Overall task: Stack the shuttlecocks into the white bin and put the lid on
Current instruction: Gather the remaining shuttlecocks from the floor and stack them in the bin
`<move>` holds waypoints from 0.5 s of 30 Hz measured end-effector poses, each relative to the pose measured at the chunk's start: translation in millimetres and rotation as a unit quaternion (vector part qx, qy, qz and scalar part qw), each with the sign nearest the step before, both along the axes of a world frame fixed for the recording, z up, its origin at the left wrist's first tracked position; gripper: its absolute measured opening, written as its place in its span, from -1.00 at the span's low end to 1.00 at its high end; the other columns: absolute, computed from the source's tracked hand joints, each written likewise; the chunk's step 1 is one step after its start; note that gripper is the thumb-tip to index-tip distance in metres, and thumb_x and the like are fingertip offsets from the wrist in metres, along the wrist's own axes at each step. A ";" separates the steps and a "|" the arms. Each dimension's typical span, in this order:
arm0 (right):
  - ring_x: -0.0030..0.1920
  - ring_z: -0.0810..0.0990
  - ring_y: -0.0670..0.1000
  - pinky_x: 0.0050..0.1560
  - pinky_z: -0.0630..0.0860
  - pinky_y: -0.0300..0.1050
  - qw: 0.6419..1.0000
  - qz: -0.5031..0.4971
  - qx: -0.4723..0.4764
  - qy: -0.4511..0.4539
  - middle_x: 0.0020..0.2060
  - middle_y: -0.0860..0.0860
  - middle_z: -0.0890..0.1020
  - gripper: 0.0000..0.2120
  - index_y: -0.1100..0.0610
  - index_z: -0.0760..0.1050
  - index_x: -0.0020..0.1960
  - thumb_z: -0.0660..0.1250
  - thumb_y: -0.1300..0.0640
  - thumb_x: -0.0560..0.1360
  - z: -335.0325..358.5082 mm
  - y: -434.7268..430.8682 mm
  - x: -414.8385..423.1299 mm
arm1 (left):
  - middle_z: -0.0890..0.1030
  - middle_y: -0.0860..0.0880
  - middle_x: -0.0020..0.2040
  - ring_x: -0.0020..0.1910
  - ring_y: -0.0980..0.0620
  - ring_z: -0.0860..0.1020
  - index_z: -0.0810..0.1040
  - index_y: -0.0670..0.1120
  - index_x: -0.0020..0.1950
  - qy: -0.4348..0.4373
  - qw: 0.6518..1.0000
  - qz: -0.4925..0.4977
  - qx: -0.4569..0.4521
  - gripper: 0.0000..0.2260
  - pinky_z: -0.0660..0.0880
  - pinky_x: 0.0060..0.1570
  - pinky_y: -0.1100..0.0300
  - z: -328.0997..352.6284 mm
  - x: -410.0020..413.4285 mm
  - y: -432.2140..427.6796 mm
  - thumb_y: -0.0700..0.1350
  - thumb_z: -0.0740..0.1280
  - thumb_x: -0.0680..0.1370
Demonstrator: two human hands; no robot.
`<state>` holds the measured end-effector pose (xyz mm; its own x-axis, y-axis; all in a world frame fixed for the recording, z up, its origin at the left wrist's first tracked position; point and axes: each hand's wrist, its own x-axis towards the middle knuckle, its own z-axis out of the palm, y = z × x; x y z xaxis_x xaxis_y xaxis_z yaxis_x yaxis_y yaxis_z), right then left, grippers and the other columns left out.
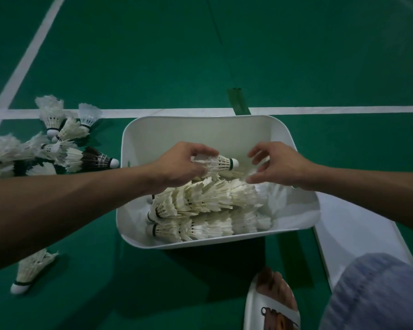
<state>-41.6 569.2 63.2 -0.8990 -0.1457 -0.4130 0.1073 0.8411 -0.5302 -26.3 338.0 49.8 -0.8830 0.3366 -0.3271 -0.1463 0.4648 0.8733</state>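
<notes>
The white bin [205, 129] stands on the green court floor and holds rows of nested white shuttlecocks [205, 203] lying on their sides. Over the bin, my left hand [184, 163] grips one shuttlecock [222, 163] by its feathers, cork pointing right. My right hand [277, 165] hovers just right of that cork, fingers spread, its fingertips close to the feathers of the upper row. Loose shuttlecocks [65, 148] lie in a pile on the floor left of the bin. Another short stack [31, 270] lies near my left forearm. The white lid [358, 234] lies flat on the floor at the bin's right.
White court lines [153, 112] run behind the bin and up the left. A strip of green tape [239, 101] crosses the line behind the bin. My foot in a white sandal [272, 303] and a grey-clad knee [377, 294] are at the bottom right.
</notes>
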 end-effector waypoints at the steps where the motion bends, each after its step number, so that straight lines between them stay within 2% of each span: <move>1: -0.08 0.64 -0.03 -0.13 0.60 -0.10 0.999 -0.002 -0.032 0.009 0.01 -0.06 0.59 -0.49 0.00 0.48 0.13 0.61 0.09 0.26 -0.7 -2.1 0.0 | 0.58 0.02 0.21 0.01 0.04 0.62 0.54 0.02 0.30 -0.002 1.000 -0.009 0.004 -0.57 0.57 0.04 0.21 0.7 -0.2 1.6 -0.35 0.33 0.51; 3: -0.08 0.66 0.02 -0.03 0.63 0.02 0.995 -0.021 -0.094 -0.006 0.04 -0.04 0.59 -0.52 0.01 0.50 0.12 0.60 0.13 0.27 -5.0 -5.2 0.6 | 0.58 0.03 0.20 0.01 0.06 0.61 0.54 0.01 0.30 -0.008 1.000 -0.022 0.019 -0.58 0.58 0.06 0.17 2.9 0.0 6.0 -0.35 0.33 0.51; 5: -0.11 0.67 0.09 -0.01 0.63 0.10 0.988 -0.046 -0.147 -0.027 0.01 0.07 0.62 -0.61 0.10 0.52 0.08 0.57 0.22 0.31 -8.7 -7.0 1.3 | 0.58 0.05 0.19 0.02 0.07 0.61 0.53 0.00 0.29 -0.009 0.999 -0.026 0.031 -0.60 0.57 0.09 0.13 5.4 0.3 10.7 -0.34 0.33 0.52; 9: -0.20 0.63 0.10 -0.08 0.65 0.05 0.973 -0.095 -0.205 -0.037 -0.08 0.18 0.60 -0.65 0.20 0.52 0.06 0.51 0.38 0.33 -7.3 -6.5 -1.3 | 0.58 0.04 0.19 0.03 0.05 0.62 0.52 0.01 0.30 -0.010 0.999 -0.022 0.049 -0.59 0.57 0.10 0.08 5.9 -0.5 15.5 -0.34 0.33 0.52; 12: -0.23 0.61 0.06 -0.10 0.66 0.03 0.974 -0.101 -0.201 -0.029 -0.10 0.16 0.60 -0.66 0.21 0.54 0.05 0.51 0.38 0.33 -4.5 -2.1 -4.4 | 0.57 -0.02 0.19 0.04 -0.02 0.61 0.48 0.06 0.32 -0.007 0.999 -0.009 0.051 -0.52 0.59 0.06 -0.01 4.7 -4.7 16.1 -0.36 0.34 0.50; 15: -0.25 0.56 -0.02 -0.25 0.57 -0.17 0.991 -0.050 -0.122 0.000 -0.06 0.12 0.60 -0.60 0.09 0.55 0.10 0.55 0.30 0.31 -3.3 2.6 -4.9 | 0.57 -0.09 0.14 0.01 -0.09 0.62 0.41 0.11 0.36 -0.004 0.999 0.006 0.043 -0.46 0.58 0.00 -0.14 3.0 -9.1 15.9 -0.37 0.35 0.49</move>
